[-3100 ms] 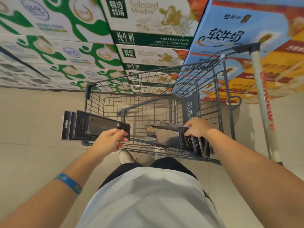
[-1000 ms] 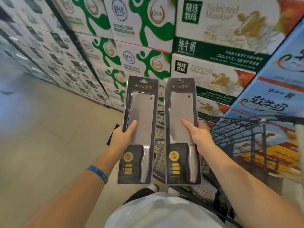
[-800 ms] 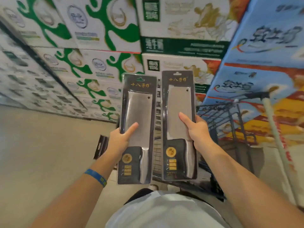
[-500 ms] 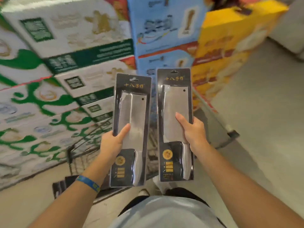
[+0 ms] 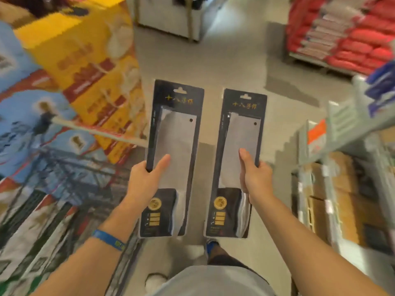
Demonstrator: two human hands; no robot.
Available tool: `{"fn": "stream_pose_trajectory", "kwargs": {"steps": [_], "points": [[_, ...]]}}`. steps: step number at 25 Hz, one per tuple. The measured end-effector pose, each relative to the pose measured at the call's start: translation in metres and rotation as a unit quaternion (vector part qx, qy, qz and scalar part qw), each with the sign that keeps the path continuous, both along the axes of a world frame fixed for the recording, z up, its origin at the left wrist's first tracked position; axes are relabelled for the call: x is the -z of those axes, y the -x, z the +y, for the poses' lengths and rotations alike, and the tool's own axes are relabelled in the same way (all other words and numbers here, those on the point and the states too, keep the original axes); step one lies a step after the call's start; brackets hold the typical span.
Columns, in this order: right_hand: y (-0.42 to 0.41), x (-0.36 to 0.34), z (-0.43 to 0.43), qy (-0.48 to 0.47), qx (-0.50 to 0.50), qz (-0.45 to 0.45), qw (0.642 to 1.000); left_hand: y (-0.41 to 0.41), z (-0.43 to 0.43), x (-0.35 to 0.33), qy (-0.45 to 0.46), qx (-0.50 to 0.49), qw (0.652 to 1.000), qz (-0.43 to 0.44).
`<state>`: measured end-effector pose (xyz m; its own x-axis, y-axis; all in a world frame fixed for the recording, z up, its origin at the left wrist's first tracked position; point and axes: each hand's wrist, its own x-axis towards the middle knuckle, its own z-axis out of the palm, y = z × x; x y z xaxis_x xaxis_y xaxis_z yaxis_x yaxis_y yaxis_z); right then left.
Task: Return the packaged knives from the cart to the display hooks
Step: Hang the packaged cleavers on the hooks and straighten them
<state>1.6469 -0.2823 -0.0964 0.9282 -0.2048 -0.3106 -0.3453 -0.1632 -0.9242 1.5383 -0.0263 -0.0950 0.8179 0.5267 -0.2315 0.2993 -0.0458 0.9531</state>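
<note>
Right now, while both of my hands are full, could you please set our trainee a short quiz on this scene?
1. True or false: the left hand grips the left knife pack, the right hand grips the right knife pack, and the packs are apart.
2. Where are the packs' hang holes? A) at the end far from the person; B) at the end nearest the person's body; C) hidden under the thumbs.
3. Fill in: the blue wristband is on the ___ wrist.
Key: 1 true; 2 A; 3 left.
</note>
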Motion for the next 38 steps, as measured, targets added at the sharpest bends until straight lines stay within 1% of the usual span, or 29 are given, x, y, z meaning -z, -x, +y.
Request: {"fn": "stream_pose_trajectory", "kwargs": {"steps": [3, 5, 7, 12, 16, 19, 22, 25, 28, 30, 32, 34, 35, 36, 38], "points": [[-0.024, 0.009, -0.066, 0.004, 0.064, -0.011, 0.998, -0.057, -0.051, -0.006, -0.023, 0.071, 0.997, -0.002], [-0.042, 0.014, -0.108, -0.003, 0.102, -0.009, 0.995, -0.098, -0.088, -0.006, -0.033, 0.104, 0.994, 0.02], [-0.067, 0.018, -0.15, -0.01, 0.134, -0.01, 0.991, -0.139, -0.128, -0.003, -0.024, 0.129, 0.99, 0.046], [-0.137, -0.001, -0.262, -0.003, 0.203, -0.036, 0.979, -0.252, -0.244, -0.014, -0.014, 0.187, 0.982, 0.036], [-0.17, -0.024, -0.34, -0.009, 0.272, -0.059, 0.96, -0.322, -0.334, -0.034, 0.028, 0.269, 0.963, 0.011], [-0.184, -0.027, -0.381, -0.004, 0.324, -0.076, 0.943, -0.368, -0.387, -0.04, 0.031, 0.33, 0.944, -0.008], [-0.192, -0.028, -0.417, 0.02, 0.391, -0.073, 0.917, -0.415, -0.445, -0.035, 0.028, 0.385, 0.923, -0.011], [-0.2, -0.04, -0.457, 0.049, 0.474, -0.089, 0.875, -0.463, -0.509, -0.032, 0.066, 0.459, 0.886, -0.005], [-0.213, -0.071, -0.487, 0.087, 0.565, -0.116, 0.812, -0.516, -0.567, -0.057, 0.114, 0.538, 0.835, -0.023], [-0.225, -0.106, -0.503, 0.112, 0.602, -0.148, 0.777, -0.549, -0.607, -0.094, 0.122, 0.587, 0.798, -0.062], [-0.238, -0.155, -0.517, 0.157, 0.628, -0.176, 0.742, -0.575, -0.653, -0.146, 0.129, 0.634, 0.753, -0.114], [-0.245, -0.211, -0.532, 0.204, 0.653, -0.224, 0.694, -0.591, -0.695, -0.205, 0.139, 0.688, 0.69, -0.176], [-0.245, -0.238, -0.54, 0.235, 0.659, -0.246, 0.671, -0.596, -0.712, -0.232, 0.144, 0.706, 0.664, -0.202], [-0.244, -0.268, -0.547, 0.268, 0.664, -0.263, 0.646, -0.601, -0.728, -0.258, 0.156, 0.715, 0.644, -0.223], [-0.239, -0.325, -0.562, 0.325, 0.678, -0.281, 0.596, -0.604, -0.76, -0.306, 0.204, 0.71, 0.63, -0.241]]}}
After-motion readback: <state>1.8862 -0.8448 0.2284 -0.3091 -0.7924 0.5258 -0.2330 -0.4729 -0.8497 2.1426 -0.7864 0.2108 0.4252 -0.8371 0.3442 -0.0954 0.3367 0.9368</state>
